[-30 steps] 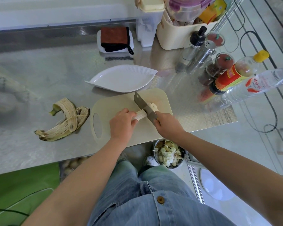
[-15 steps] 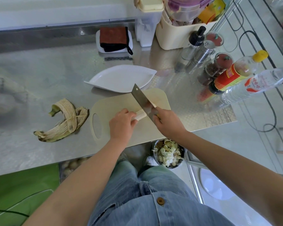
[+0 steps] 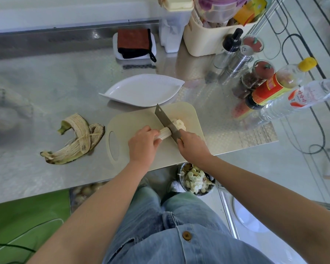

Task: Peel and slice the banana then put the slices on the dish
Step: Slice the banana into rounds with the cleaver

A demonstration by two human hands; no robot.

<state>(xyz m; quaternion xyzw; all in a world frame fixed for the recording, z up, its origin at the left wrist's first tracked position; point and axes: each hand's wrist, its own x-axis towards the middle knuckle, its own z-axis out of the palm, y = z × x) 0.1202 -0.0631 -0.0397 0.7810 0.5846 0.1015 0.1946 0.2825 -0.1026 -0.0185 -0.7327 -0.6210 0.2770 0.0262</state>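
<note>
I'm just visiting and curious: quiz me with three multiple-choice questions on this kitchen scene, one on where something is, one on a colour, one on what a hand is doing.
1. Where does the banana peel lie?
A. on the counter, left of the cutting board
B. on the floor
C. in a hand

2. What colour is the dish?
A. green
B. red
C. white

3. What is the right hand doing?
A. lying flat and open
B. gripping the knife
C. hanging off the table

Answers:
1 A: the peel rests on the steel surface beside the board's handle hole.
2 C: the leaf-shaped dish is plain white.
3 B: its fingers curl round the handle, with the blade on the banana that the left hand holds.
</note>
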